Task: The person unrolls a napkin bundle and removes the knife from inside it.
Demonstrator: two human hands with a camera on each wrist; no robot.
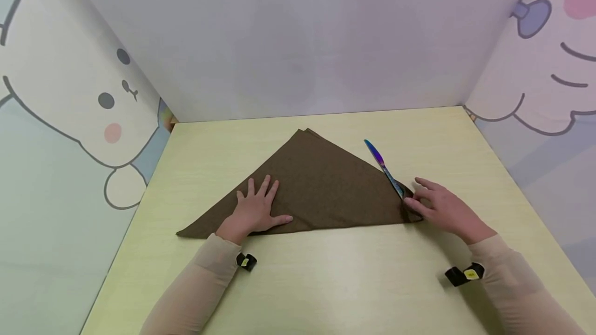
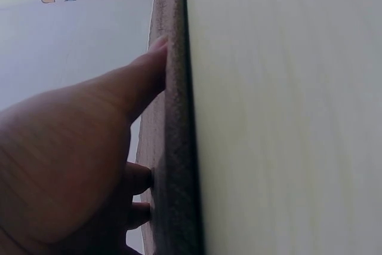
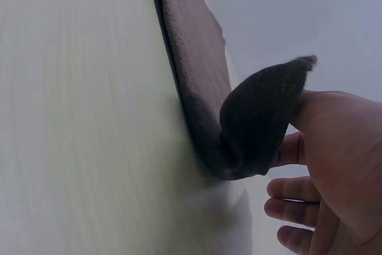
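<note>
A brown cloth [image 1: 321,185] lies folded into a triangle, its long edge nearest me. On its left part my left hand [image 1: 255,211] rests flat with the fingers spread; the left wrist view shows the thumb along the cloth's edge. My right hand [image 1: 440,208] pinches the right corner of the cloth, which curls up off the table in the right wrist view as a raised flap [image 3: 262,111]. An iridescent blue-purple table knife [image 1: 376,155] lies slantwise across the cloth's right slope. Its blade points away from me, and its handle end meets the lifted corner, partly hidden there.
The pale wooden table [image 1: 326,278] ends at a plain light wall [image 1: 316,40] at the back. Panels with cartoon drawings stand along the left and right sides. A small black device [image 1: 464,275] is strapped at each wrist.
</note>
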